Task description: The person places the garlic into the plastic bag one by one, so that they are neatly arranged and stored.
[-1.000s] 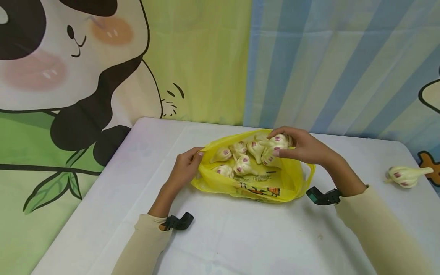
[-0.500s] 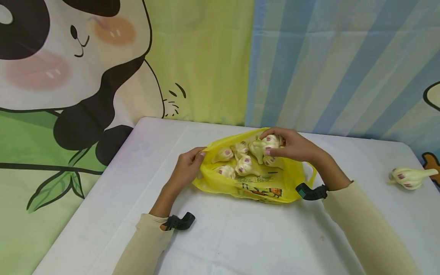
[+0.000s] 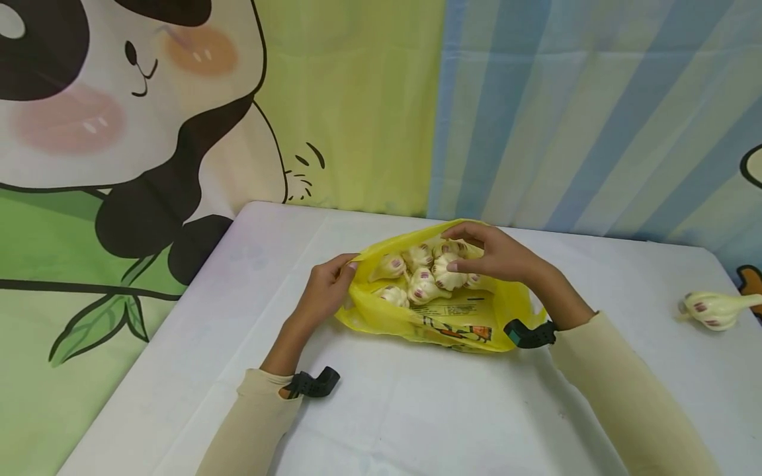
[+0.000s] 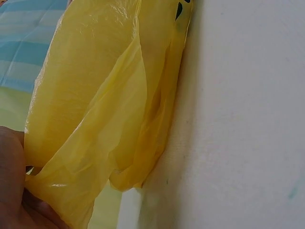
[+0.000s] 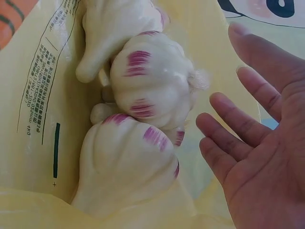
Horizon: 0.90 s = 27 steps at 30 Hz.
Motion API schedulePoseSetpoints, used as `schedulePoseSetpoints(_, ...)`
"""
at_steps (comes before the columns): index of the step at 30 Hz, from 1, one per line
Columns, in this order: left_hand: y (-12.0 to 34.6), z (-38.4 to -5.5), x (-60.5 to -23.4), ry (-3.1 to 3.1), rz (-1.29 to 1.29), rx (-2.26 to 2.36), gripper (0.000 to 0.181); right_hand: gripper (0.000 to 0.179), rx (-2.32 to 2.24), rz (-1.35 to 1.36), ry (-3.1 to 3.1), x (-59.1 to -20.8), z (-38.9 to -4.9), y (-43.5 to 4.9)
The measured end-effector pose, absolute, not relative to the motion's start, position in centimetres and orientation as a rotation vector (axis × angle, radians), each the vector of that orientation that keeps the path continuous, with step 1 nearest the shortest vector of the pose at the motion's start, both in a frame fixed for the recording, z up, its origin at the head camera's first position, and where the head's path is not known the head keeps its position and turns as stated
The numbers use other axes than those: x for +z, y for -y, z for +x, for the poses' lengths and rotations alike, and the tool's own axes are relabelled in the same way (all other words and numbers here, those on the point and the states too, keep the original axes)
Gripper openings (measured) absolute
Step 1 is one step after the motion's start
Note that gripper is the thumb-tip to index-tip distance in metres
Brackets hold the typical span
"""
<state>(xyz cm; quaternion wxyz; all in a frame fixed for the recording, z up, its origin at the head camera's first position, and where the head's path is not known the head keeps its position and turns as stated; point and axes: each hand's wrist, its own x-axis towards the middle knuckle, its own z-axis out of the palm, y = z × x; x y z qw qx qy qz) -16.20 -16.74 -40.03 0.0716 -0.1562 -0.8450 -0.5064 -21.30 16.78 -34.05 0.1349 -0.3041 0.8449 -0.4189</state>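
Observation:
A yellow plastic bag (image 3: 393, 318) lies on the table with its mouth spread, and several garlic bulbs (image 3: 423, 287) with purple streaks rest inside. At the bag's left end my left hand (image 3: 324, 284) pinches the rim between thumb and fingers; the left wrist view shows the thin plastic (image 4: 86, 119) drawn up to that hand. Over the right part of the opening is my right hand (image 3: 503, 254), its fingers spread and holding nothing. In the right wrist view a garlic bulb (image 5: 152, 81) lies just beside those fingertips, apart from them.
A single garlic bulb (image 3: 717, 311) lies on the white table (image 3: 428, 416) near its right edge. Behind the table hangs a curtain (image 3: 351, 106) with a panda print and blue stripes. Printed text and a picture show on the bag's inner side.
My right hand has moved left over the bag and let go of a garlic bulb, which now sits among the others. The left hand keeps its grip on the rim.

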Motion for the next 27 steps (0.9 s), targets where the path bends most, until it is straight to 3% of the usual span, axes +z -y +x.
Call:
schedulePoseSetpoints(17, 16.7, -16.2, -40.0, 2.544, -0.469, -1.512, 0.033, 0.051, -1.218, -0.884, -2.499, -33.8, -20.8, -17.1)
schedulePoseSetpoints(27, 16.8, -16.3, -40.1, 2.548, -0.468, -1.504, 0.034, 0.036, -1.304, -0.912, -2.527, -32.9, -20.2, -18.1)
